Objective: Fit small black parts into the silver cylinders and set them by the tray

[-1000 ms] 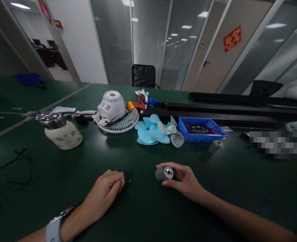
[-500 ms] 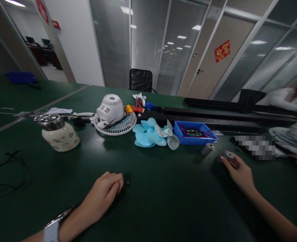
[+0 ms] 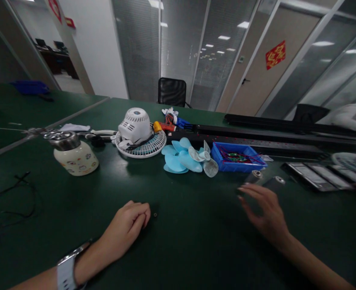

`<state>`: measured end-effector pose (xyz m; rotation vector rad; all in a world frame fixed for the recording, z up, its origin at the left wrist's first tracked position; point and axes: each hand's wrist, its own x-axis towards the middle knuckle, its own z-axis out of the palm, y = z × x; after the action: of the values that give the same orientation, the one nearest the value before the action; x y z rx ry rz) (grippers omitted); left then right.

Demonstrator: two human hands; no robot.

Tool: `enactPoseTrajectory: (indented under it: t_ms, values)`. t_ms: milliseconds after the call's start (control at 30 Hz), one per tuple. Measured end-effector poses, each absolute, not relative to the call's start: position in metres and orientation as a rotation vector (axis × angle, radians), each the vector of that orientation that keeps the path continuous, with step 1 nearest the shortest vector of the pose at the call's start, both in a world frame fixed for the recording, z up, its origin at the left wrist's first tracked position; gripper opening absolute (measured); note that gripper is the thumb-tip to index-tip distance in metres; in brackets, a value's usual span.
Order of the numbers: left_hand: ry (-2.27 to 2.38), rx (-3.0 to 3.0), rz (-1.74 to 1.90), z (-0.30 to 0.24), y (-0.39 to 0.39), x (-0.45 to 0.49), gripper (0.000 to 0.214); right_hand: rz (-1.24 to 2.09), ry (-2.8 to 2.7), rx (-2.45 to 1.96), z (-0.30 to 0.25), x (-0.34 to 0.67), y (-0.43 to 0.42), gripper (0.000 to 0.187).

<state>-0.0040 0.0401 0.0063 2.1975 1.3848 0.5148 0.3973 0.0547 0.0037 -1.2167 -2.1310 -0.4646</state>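
My left hand [image 3: 131,225] rests curled into a fist on the green table [image 3: 192,245]; the inside of the fist is hidden. Just right of its knuckles lies a tiny dark ring, like a nut [image 3: 155,215]. My right hand [image 3: 265,213] is off to the right, slightly blurred, with thumb and fingers apart and nothing between them. Beyond its fingertips stand two small metal cylinders, like little motors: one [image 3: 255,176] to the left and another [image 3: 275,183] to the right, partly behind the hand.
Blue fan blades [image 3: 185,157], a blue bin [image 3: 238,159] of wires and a white fan body [image 3: 137,129] on its grille line the far side. A cream flask [image 3: 78,159] stands left, near a black cable [image 3: 31,201]. Phone-like flat devices [image 3: 313,176] lie right; a person sits beyond.
My right hand has let go of the right-hand metal cylinder, opened, and moved left and nearer to me. The left hand stays in its fist. The view has shifted slightly.
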Motion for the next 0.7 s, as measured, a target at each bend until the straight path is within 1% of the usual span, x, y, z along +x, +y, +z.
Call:
enactPoseTrajectory:
  t_ms: [67, 100, 167, 233, 300, 400, 433, 500, 600, 633, 700]
  values:
    - [1.393, 2.197, 0.523, 0.006, 0.040, -0.004, 0.035, -0.134, -2.414, -1.089, 0.009, 0.350, 0.054, 0.030]
    - [1.398, 2.200, 0.528, 0.006, 0.040, -0.004, 0.035, 0.067, -2.515, -1.068, 0.010, 0.325, 0.056, 0.031]
    - [1.402, 2.209, 0.537, 0.006, 0.039, -0.004, 0.035, 0.371, -2.571, -1.034, 0.008, 0.279, 0.063, 0.041]
    - [1.394, 2.214, 0.545, 0.005, 0.038, -0.004, 0.034, 0.515, -2.547, -0.997, 0.003, 0.241, 0.073, 0.049]
    - [1.390, 2.215, 0.565, 0.005, 0.038, -0.004, 0.034, 0.535, -2.513, -0.959, -0.004, 0.215, 0.083, 0.046]
    - [1.396, 2.214, 0.578, 0.006, 0.038, -0.003, 0.033, 0.510, -2.504, -0.896, -0.011, 0.199, 0.094, 0.028]
    - [1.394, 2.215, 0.573, 0.006, 0.038, -0.003, 0.033, 0.518, -2.509, -0.880, -0.012, 0.200, 0.096, 0.026]
    - [1.384, 2.214, 0.568, 0.008, 0.039, -0.003, 0.033, 0.548, -2.515, -0.881, -0.012, 0.203, 0.098, 0.031]
    - [1.383, 2.194, 0.587, 0.009, 0.039, -0.002, 0.033, 0.543, -2.543, -0.933, -0.008, 0.206, 0.097, 0.050]
    - [1.393, 2.179, 0.602, 0.009, 0.039, -0.002, 0.032, 0.529, -2.561, -0.937, -0.007, 0.204, 0.097, 0.054]
    - [1.434, 2.129, 0.652, 0.007, 0.040, -0.003, 0.031, 0.515, -2.591, -0.915, -0.005, 0.196, 0.096, 0.056]
